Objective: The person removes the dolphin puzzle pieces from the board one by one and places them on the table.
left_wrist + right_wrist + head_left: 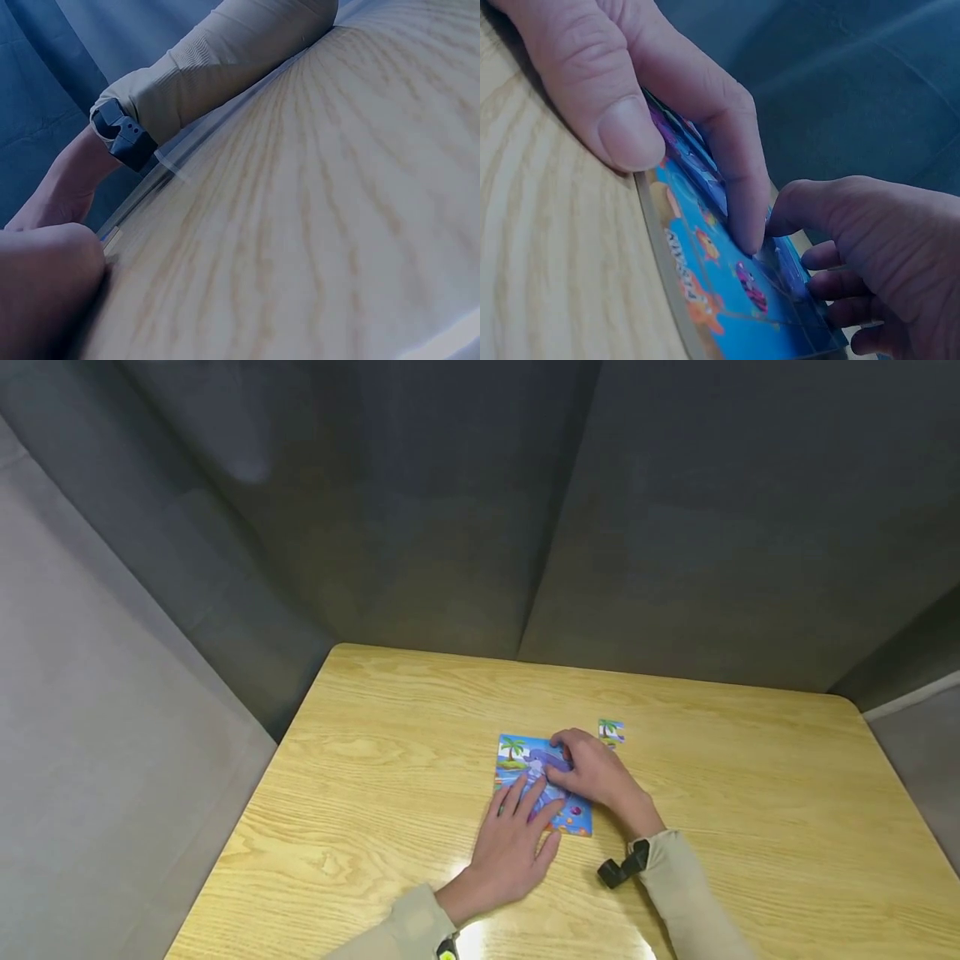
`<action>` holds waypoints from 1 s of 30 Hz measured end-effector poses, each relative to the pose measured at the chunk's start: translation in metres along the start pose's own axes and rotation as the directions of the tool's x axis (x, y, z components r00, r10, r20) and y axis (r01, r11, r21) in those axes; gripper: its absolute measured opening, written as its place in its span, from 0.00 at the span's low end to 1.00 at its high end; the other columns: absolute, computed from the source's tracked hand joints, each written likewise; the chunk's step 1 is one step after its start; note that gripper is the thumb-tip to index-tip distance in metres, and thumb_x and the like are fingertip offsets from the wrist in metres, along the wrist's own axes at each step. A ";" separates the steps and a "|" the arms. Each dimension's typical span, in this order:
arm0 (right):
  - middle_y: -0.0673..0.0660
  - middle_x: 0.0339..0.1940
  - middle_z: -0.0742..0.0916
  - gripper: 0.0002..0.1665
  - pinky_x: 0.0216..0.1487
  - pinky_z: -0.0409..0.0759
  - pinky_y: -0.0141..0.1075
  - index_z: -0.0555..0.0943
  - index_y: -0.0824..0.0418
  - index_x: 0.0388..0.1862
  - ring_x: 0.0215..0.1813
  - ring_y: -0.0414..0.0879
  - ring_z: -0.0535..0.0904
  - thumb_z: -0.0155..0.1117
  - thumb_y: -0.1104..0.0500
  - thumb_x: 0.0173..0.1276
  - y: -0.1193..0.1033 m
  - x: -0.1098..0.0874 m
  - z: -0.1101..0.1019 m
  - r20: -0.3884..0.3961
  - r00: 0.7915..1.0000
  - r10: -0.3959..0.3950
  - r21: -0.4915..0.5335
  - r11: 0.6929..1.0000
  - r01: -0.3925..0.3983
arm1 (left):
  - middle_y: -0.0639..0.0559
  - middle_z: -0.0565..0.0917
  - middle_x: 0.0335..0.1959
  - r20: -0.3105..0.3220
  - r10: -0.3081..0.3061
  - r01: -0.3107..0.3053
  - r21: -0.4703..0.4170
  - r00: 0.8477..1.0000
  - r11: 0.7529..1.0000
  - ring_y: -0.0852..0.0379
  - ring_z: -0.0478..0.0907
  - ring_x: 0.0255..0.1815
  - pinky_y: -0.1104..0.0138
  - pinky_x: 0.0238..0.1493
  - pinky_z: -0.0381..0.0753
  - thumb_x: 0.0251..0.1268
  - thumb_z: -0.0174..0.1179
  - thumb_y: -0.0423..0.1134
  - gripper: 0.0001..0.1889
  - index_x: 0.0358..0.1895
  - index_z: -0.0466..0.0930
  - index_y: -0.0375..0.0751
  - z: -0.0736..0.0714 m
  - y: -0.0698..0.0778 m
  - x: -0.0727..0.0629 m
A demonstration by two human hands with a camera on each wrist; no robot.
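Note:
A blue jigsaw puzzle [579, 822] with a dolphin, palm tree and fish lies flat on the table. My left hand [510, 852] rests on its lower left part, fingers spread and fairly straight. In the right wrist view, the left thumb and index finger touch the puzzle [772, 319] near its edge. My right hand [596, 768] covers the upper right part. Its curled fingers [847, 289] sit at the puzzle's edge and its thumb touches the top, pinching there. The hand hides that corner, so whether a single loose piece is pinched cannot be seen.
A small loose piece [611, 732] with a palm tree lies beyond the right hand. The wooden table [360, 777] has rounded far corners, with grey curtains [420, 527] behind and beside it. A black camera band [624, 864] sits on the right wrist, low over the table.

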State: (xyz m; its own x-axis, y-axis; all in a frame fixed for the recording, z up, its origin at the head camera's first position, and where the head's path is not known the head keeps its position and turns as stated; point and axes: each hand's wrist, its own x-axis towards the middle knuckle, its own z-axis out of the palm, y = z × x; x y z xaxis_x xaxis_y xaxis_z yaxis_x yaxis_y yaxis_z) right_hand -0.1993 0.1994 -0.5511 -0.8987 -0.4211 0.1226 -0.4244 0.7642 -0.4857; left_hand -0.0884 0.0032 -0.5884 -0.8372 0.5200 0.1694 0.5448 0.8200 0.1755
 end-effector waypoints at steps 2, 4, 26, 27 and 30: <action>0.51 0.34 0.80 0.28 0.36 0.73 0.38 0.83 0.65 0.55 0.33 0.43 0.72 0.74 0.48 0.64 -0.001 0.000 0.001 -0.010 1.000 -0.005 -0.007 1.000 0.005 | 0.49 0.54 0.86 0.005 -0.001 0.001 0.001 1.000 1.000 0.41 0.44 0.86 0.44 0.81 0.50 0.85 0.31 0.58 0.29 0.81 0.62 0.61 -0.001 0.000 0.000; 0.51 0.34 0.80 0.28 0.36 0.74 0.39 0.83 0.65 0.55 0.33 0.43 0.73 0.74 0.48 0.64 -0.002 0.000 0.002 -0.014 1.000 -0.011 -0.013 1.000 0.011 | 0.49 0.53 0.86 0.012 -0.005 0.005 0.003 1.000 1.000 0.42 0.44 0.86 0.44 0.82 0.49 0.85 0.31 0.58 0.29 0.81 0.62 0.61 -0.001 0.000 -0.001; 0.56 0.39 0.82 0.23 0.39 0.78 0.45 0.80 0.66 0.51 0.37 0.49 0.76 0.69 0.49 0.70 -0.008 0.003 0.016 -0.098 0.995 0.035 -0.042 0.998 -0.039 | 0.47 0.55 0.85 0.000 0.005 -0.005 0.003 1.000 1.000 0.39 0.46 0.86 0.43 0.80 0.50 0.86 0.33 0.56 0.28 0.80 0.64 0.59 -0.002 0.002 -0.001; 0.57 0.40 0.82 0.22 0.39 0.78 0.45 0.80 0.66 0.51 0.37 0.49 0.76 0.69 0.49 0.71 -0.009 0.003 0.016 -0.104 0.994 0.042 -0.038 0.998 -0.046 | 0.47 0.55 0.85 -0.004 0.009 -0.009 -0.001 1.000 1.000 0.39 0.46 0.86 0.43 0.80 0.50 0.85 0.33 0.56 0.28 0.80 0.64 0.58 -0.002 0.001 -0.001; 0.57 0.40 0.82 0.21 0.37 0.77 0.44 0.80 0.66 0.50 0.35 0.48 0.74 0.68 0.49 0.73 -0.010 0.002 0.017 -0.116 0.992 0.059 -0.028 0.998 -0.062 | 0.47 0.55 0.85 -0.010 0.014 -0.014 -0.001 1.000 1.000 0.39 0.46 0.85 0.43 0.79 0.51 0.85 0.34 0.56 0.27 0.80 0.65 0.58 -0.001 0.001 -0.001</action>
State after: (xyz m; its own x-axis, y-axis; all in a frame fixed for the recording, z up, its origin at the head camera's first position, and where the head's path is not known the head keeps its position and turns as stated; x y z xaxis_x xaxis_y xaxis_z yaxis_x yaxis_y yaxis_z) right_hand -0.1953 0.1829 -0.5605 -0.9288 -0.3162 0.1934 -0.3706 0.8025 -0.4677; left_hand -0.0873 0.0033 -0.5869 -0.8288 0.5291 0.1819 0.5567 0.8122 0.1743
